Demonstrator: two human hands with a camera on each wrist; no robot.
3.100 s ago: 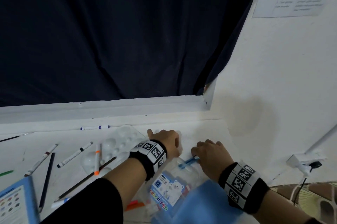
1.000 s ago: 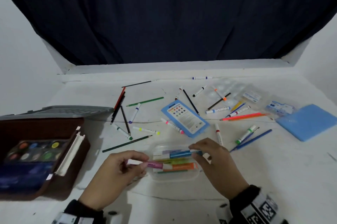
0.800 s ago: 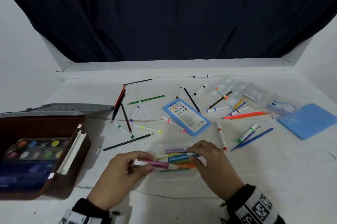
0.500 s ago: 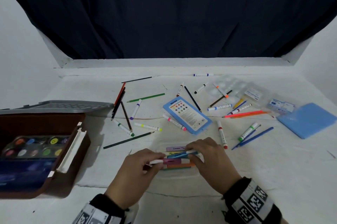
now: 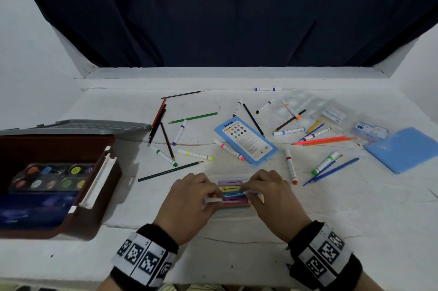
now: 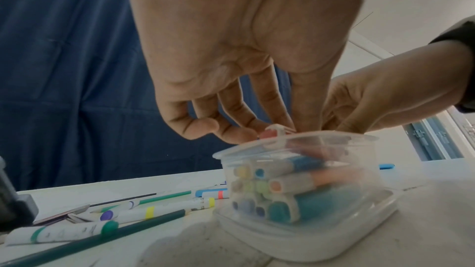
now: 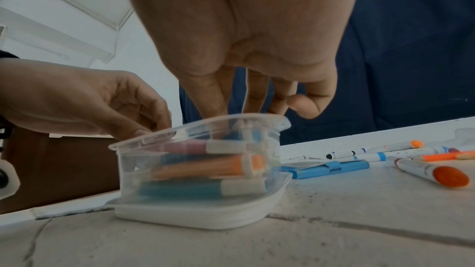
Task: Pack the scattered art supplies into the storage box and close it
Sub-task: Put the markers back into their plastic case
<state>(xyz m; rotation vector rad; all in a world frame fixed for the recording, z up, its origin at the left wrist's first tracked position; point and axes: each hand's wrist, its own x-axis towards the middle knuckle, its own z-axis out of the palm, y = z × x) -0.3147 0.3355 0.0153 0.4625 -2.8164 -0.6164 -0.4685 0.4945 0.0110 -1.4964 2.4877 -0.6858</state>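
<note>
A small clear tub (image 5: pixel 233 207) of coloured markers (image 5: pixel 231 188) sits at the table's front middle, between both hands. My left hand (image 5: pixel 211 196) pinches the white end of a pink marker (image 5: pixel 213 200) at the tub's left end. In the left wrist view this marker's cap (image 6: pixel 272 132) pokes above the tub's rim (image 6: pixel 334 137). My right hand (image 5: pixel 251 192) reaches its fingers (image 7: pixel 216 98) down onto the markers at the right end, thumb apart. The brown storage box (image 5: pixel 102 196) stands open at the left with a paint palette (image 5: pixel 47 177) inside.
Loose markers and pencils are scattered behind the tub, around a blue pencil case (image 5: pixel 246 142). A red marker (image 5: pixel 290 168) lies by my right hand, a dark green pencil (image 5: pixel 169 171) by my left. A blue pad (image 5: pixel 403 148) and clear packets (image 5: pixel 369 129) lie at the right. The box's grey lid (image 5: pixel 75 126) stands behind it.
My left hand has carried the pink marker rightward to the tub. My right hand lowered the blue marker among the others. Both hands drew closer together over the tub.
</note>
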